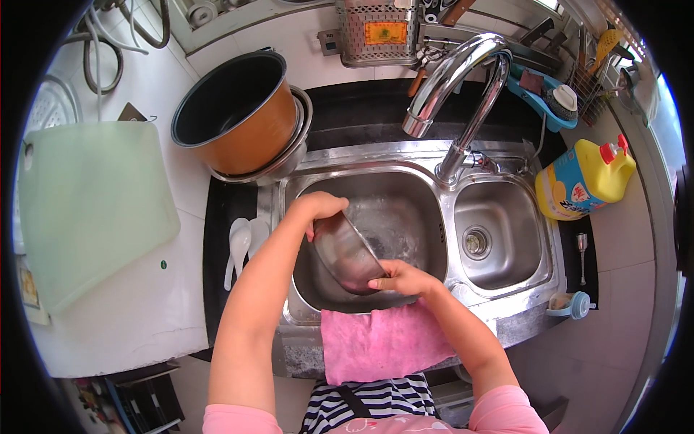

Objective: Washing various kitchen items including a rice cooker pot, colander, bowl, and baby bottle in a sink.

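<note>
Both of my hands hold a stainless steel bowl (347, 255) tilted on its side over the larger basin of a steel sink (417, 228). My left hand (320, 209) grips the rim at the upper left, its fingers partly hidden behind the bowl. My right hand (404, 278) pinches the lower right part of the rim, thumb on the outer wall. The bowl's opening faces right and away from me, so most of its inside is out of sight. Wet streaks show on the basin floor beside it. A pink cloth (379, 344) hangs over the sink's front edge.
A chrome faucet (455, 92) arches above the basins. An orange pot (238, 130) rests in a steel basin (301, 146) at back left. White spoons (238, 241) and a pale green cutting board (97, 200) lie left. A yellow detergent jug (574, 179) stands right of the smaller basin (512, 238).
</note>
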{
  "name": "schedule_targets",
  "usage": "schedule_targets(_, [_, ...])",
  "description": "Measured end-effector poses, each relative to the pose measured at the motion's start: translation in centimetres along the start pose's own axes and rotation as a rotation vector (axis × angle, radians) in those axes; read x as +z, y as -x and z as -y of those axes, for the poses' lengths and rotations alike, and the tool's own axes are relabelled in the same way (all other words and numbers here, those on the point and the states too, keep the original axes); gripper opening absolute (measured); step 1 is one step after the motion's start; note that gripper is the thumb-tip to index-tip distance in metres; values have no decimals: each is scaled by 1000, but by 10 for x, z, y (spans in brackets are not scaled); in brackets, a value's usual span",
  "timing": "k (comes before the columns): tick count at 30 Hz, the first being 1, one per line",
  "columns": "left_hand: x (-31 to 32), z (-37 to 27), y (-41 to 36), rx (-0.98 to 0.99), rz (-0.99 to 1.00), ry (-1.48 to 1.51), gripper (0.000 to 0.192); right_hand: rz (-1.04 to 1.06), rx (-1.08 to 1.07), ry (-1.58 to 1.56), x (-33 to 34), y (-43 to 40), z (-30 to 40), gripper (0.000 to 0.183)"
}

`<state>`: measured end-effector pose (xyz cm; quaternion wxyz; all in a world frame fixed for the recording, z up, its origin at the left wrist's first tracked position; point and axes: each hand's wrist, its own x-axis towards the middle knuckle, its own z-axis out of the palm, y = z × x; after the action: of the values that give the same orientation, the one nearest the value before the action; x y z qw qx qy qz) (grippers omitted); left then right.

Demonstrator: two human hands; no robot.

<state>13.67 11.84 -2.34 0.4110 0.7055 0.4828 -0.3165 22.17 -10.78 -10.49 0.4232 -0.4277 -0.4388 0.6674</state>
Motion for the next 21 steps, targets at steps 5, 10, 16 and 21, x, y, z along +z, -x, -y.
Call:
schedule_targets(5, [-12,7,4,328,-129,-3,46,-171,48,-263,-26,15,3,39])
schedule_targets(10, [-1,36,-17,586,-336,370,37,-244,-187,-626,-40,21,8,51])
schedule_targets(16, [18,18,-22,854,-501,534,49,-177,-201,-588,-61,26,21,53])
schedule_targets(21, [27,30,-2,600,-251,557,56,-295,-223,-393,-70,32,19,51])
